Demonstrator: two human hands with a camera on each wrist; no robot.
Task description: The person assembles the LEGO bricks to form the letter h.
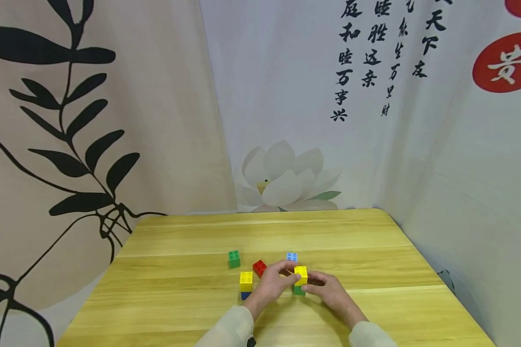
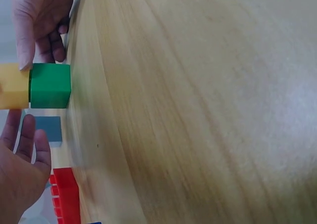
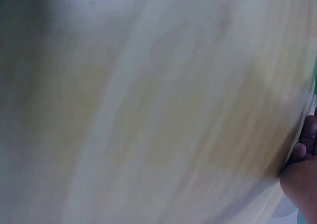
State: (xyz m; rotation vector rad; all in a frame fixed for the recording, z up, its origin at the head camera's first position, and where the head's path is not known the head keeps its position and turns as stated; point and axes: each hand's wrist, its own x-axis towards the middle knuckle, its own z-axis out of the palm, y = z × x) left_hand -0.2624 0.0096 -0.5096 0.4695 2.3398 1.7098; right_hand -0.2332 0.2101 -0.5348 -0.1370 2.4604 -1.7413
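A yellow toy brick [image 1: 301, 275] sits on top of a green brick [image 1: 299, 290], the two lined up in a small stack. My left hand [image 1: 274, 283] pinches the yellow brick from the left, thumb at its near face. From the right, my right hand [image 1: 330, 291] holds the yellow brick too, its thumb low near the seam with the green one. The left wrist view shows the green brick [image 2: 50, 85] tight against the yellow brick [image 2: 14, 86], with fingers on both sides. Only part of the right hand [image 3: 302, 177] shows at the right wrist view's edge.
Left of the hands, another yellow brick [image 1: 246, 281] stands on a dark blue brick [image 1: 245, 295]. A red brick [image 1: 259, 268] lies beside the left hand, a green brick [image 1: 234, 259] farther left, and a light blue brick [image 1: 292, 256] behind the stack. All are on a wooden table [image 1: 191, 241].
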